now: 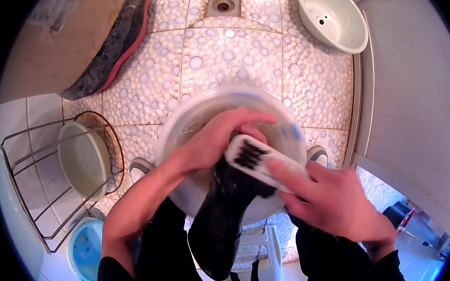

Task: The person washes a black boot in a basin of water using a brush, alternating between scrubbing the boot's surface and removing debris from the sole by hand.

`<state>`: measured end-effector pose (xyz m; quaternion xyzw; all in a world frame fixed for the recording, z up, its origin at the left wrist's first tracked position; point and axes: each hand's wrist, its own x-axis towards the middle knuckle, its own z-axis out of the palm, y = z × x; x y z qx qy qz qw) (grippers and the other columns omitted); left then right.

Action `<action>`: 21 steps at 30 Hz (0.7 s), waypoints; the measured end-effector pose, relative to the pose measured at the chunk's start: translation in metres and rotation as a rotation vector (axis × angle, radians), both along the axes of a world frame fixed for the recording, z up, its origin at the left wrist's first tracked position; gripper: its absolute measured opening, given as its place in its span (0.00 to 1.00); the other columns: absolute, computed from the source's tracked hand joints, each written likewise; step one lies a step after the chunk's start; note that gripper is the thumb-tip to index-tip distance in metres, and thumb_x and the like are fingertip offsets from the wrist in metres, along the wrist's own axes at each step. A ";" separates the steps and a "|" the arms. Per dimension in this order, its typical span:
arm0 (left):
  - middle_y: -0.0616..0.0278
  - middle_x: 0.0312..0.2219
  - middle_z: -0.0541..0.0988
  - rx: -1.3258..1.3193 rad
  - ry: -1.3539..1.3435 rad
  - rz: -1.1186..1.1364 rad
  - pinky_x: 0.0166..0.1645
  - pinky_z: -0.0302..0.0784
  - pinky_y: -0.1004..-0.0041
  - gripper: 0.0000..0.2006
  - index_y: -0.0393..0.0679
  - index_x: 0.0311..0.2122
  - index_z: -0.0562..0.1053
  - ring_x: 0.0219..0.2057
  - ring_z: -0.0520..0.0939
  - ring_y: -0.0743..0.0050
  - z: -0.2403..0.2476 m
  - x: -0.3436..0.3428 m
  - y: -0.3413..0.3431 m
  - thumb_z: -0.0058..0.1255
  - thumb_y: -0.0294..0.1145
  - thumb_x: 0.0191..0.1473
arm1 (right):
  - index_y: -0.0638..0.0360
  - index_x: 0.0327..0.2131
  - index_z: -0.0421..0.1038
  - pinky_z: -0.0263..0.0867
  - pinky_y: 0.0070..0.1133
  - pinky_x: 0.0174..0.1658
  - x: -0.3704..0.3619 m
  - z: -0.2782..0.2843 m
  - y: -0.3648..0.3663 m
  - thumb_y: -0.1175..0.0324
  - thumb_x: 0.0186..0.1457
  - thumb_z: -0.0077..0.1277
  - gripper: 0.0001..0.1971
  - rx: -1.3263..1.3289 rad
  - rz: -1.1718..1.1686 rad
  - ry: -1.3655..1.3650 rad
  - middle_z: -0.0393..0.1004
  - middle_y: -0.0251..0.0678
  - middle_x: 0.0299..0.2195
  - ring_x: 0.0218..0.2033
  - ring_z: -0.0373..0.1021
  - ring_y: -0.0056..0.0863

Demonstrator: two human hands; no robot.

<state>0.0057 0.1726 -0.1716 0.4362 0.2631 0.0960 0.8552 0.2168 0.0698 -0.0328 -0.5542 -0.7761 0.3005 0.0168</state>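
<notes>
A glossy black boot (213, 239) lies tilted over the near side of a white basin (163, 144), its rounded end toward me. My left hand (217, 138) is closed on the boot's far end, above the basin; its grip is partly hidden by the brush. In my right hand (331, 198) is a white scrub brush (262, 161) with a black pattern on its back. Its dark bristles press against the boot's right side. The brush and right hand are slightly blurred. Cloudy water seems to lie in the basin.
My shoes flank the basin. At left stand a wire rack (42, 190), a pale green basin (84, 159) and a blue tub (85, 252). Another pale basin (333, 18) rests far right, near a floor drain (223, 5). A white stool (263, 262) is below me.
</notes>
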 end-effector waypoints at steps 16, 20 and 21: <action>0.55 0.37 0.81 0.157 -0.052 -0.268 0.56 0.68 0.64 0.30 0.38 0.41 0.81 0.43 0.78 0.59 -0.013 0.003 0.007 0.26 0.47 0.72 | 0.46 0.57 0.74 0.57 0.22 0.13 0.019 -0.010 -0.035 0.64 0.49 0.65 0.28 -0.058 0.157 0.097 0.55 0.26 0.18 0.12 0.56 0.20; 0.55 0.44 0.81 0.323 -0.074 -0.342 0.57 0.68 0.64 0.25 0.39 0.43 0.81 0.45 0.78 0.60 -0.024 0.006 0.005 0.28 0.41 0.70 | 0.45 0.57 0.74 0.57 0.21 0.13 0.025 -0.018 -0.042 0.65 0.47 0.65 0.30 -0.032 0.155 0.109 0.55 0.26 0.18 0.12 0.57 0.19; 0.53 0.43 0.81 0.425 0.029 -0.406 0.56 0.69 0.63 0.25 0.39 0.43 0.81 0.45 0.78 0.57 -0.019 0.009 0.005 0.29 0.40 0.70 | 0.45 0.57 0.75 0.57 0.21 0.13 0.026 -0.018 -0.043 0.65 0.46 0.65 0.30 -0.064 0.136 0.123 0.55 0.26 0.18 0.12 0.57 0.19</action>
